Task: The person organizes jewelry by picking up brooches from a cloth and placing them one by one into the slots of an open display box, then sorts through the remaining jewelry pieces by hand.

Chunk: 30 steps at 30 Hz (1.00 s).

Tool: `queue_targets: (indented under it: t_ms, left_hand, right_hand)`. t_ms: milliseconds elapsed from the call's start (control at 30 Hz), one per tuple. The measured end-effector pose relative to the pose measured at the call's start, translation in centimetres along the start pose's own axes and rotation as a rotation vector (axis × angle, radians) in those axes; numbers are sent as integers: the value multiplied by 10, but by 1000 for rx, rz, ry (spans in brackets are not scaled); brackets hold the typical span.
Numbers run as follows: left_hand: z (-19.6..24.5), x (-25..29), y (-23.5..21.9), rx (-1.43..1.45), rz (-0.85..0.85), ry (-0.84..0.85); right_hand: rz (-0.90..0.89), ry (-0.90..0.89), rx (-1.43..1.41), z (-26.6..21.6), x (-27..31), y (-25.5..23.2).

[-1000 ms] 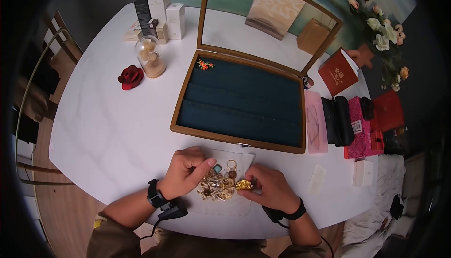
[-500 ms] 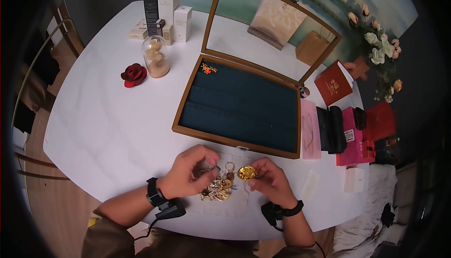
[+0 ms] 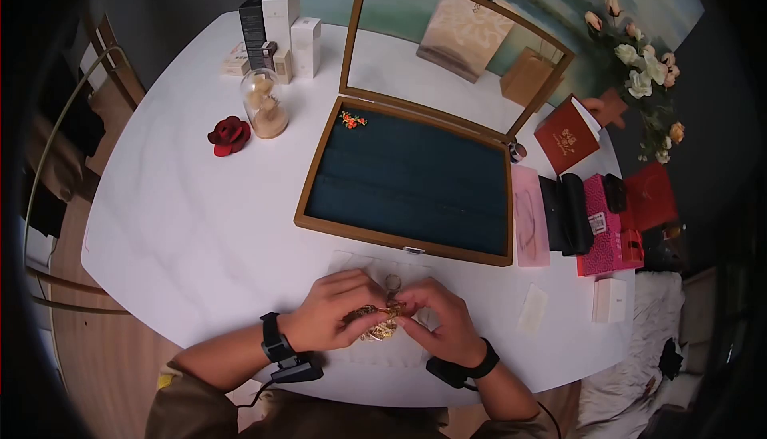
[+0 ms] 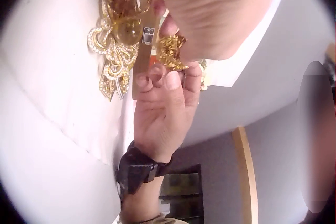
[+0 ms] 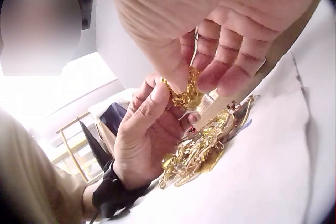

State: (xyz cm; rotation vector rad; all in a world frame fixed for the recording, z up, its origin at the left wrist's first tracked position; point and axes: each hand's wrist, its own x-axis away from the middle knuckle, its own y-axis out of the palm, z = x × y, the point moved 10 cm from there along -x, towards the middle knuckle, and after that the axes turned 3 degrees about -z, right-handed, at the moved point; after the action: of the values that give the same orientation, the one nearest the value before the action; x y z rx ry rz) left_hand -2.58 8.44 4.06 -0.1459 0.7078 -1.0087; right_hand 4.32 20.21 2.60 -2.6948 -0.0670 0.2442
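An ornate gold brooch-like piece is held between both hands, low over the table. My left hand pinches it from one side, thumb against its edge. From the other side my right hand grips it with thumb and fingers. Right below lies a heap of gold jewellery, with sparkling loops and a round amber bead, on a white cloth; the hands partly hide the heap in the head view. Behind them stands an open wooden display case with dark lining and an orange floral brooch.
The case's glazed lid leans up at the back. Pink case, black case and pink box line the right side. A red flower, glass dome and white boxes stand at left.
The right hand has lifted the gold piece off the heap, turned it and brought it leftward to the left hand. The left hand has moved right and now holds it too.
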Motion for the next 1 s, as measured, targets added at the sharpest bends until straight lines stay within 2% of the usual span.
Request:
queue_targets:
  t_ms: [67, 200, 267, 300, 400, 467, 667, 900, 1000]
  left_hand:
    - [7, -1, -7, -36, 66, 49]
    - [4, 3, -3, 0, 35, 18]
    - [-9, 6, -3, 122, 73, -122]
    - [-8, 5, -4, 113, 65, -118]
    - [-8, -1, -6, 33, 55, -148]
    - [6, -7, -6, -179, 35, -28]
    - [27, -22, 2, -578, -68, 7]
    - [44, -44, 11, -791, -143, 70]
    - [35, -59, -6, -773, -155, 0]
  right_hand:
    - [52, 72, -113, 5, -1, -3]
    - [2, 30, -156, 18, 0, 3]
    - [-62, 129, -293, 36, 4, 14]
    - [-54, 120, -296, 38, 4, 14]
    - [-84, 134, -373, 44, 4, 17]
    - [-101, 208, -494, 53, 4, 21]
    - [-78, 186, -764, 54, 2, 20]
    - [-67, 166, -825, 56, 1, 16]
    - [27, 130, -921, 54, -2, 9]
